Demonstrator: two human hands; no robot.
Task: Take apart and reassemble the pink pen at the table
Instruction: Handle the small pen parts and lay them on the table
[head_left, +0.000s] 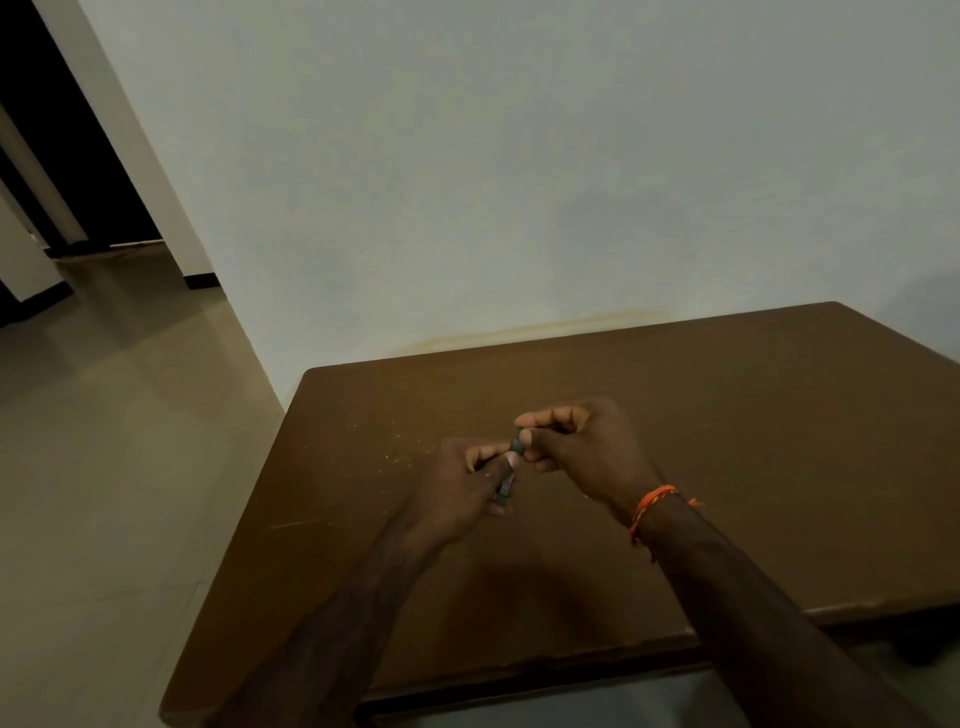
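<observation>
Both hands meet above the middle of the brown table (727, 441). My left hand (467, 483) is curled around the pen (506, 486), whose lower end pokes out below the thumb. The pen looks dark greyish-green in this dim light and most of it is hidden by fingers. My right hand (582, 447), with an orange thread band on its wrist, pinches the pen's upper end (517, 444) between thumb and forefinger. The two hands touch at the fingertips. I cannot tell whether the pen is in one piece or in separate parts.
The table stands against a pale wall (519, 182). Small light crumbs (400, 452) speckle the tabletop left of my hands. The table's left edge drops to a beige tiled floor (104, 493). A dark doorway (31, 156) opens at the far left.
</observation>
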